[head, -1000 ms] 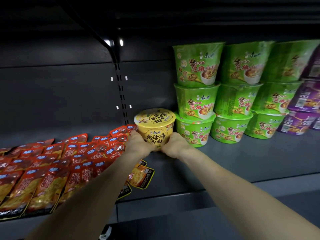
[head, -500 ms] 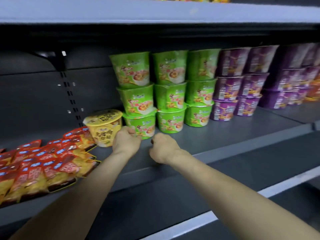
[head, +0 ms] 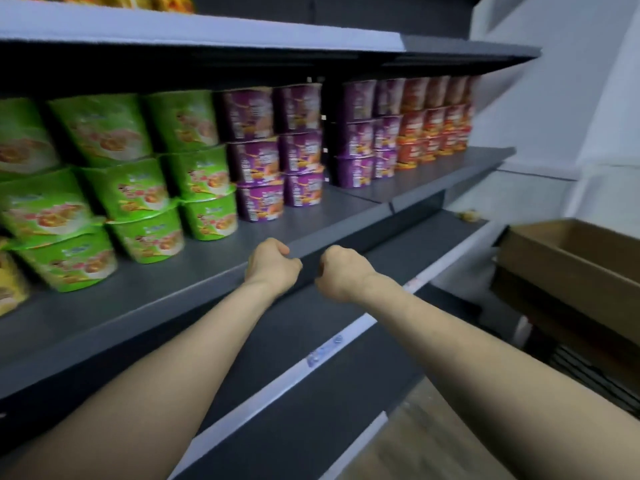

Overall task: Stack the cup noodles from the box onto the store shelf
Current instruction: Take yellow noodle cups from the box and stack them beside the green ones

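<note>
Dark grey shelf (head: 214, 271) ran left to right, with a bare strip of board between the cup fronts and its front lip. Over that lip I logged the left hand (head: 272, 265) and right hand (head: 341, 271): both curled into fists, gripping nothing, close but not touching. On the shelf the green cup noodles (head: 145, 237) stood upright, lids up, three high; purple cups (head: 263, 199) and red cups (head: 433, 133) followed rightward. A yellow cup (head: 10, 285) was cut off at far left. At far right the cardboard box (head: 571, 258) sat open, its contents unseen.

Cup noodles (head: 194, 181) three high along shelf (head: 173, 282); cardboard box (head: 568, 261) at right
</note>
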`<act>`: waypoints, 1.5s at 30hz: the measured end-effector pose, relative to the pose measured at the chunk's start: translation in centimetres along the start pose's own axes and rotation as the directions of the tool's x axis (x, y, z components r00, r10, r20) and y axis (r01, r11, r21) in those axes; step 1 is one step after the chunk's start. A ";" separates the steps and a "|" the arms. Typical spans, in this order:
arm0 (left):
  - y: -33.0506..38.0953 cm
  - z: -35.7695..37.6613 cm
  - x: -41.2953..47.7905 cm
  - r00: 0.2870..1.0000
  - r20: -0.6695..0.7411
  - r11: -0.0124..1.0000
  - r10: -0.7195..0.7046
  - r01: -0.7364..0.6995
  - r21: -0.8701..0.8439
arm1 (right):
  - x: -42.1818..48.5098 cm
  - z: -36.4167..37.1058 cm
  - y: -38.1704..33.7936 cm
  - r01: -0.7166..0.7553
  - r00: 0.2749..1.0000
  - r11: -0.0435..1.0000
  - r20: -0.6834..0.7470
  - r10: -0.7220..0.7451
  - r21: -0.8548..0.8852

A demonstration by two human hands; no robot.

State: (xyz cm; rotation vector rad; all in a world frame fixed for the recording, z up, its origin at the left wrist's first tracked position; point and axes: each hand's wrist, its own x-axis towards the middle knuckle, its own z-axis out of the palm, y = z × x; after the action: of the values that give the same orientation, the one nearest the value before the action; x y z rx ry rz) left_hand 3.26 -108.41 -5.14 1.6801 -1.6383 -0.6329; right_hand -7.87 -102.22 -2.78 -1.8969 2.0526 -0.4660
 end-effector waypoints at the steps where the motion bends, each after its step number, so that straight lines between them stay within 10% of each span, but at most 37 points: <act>1: 1.1 1.7 -0.6 0.999 0.034 1.000 0.008 -0.007 -0.001 | -0.5 -0.7 1.9 -0.029 1.000 1.000 -0.008 0.029 -0.011; 15: 15.4 22.8 -7.3 0.856 0.477 0.970 0.200 -0.242 0.027 | -5.4 -7.7 25.3 -0.428 0.902 0.903 -0.086 0.424 -0.040; 45: 41.9 65.7 -0.7 0.497 0.814 0.889 0.301 -0.456 -0.051 | 5.8 -22.1 68.9 -0.794 0.573 0.593 -0.158 0.804 0.135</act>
State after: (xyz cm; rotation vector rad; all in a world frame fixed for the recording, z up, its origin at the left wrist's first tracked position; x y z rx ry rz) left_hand -73.69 -115.36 -15.35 1.0548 -2.6931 -1.1583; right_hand -79.73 -102.36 -12.92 -0.6990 2.7085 -0.4577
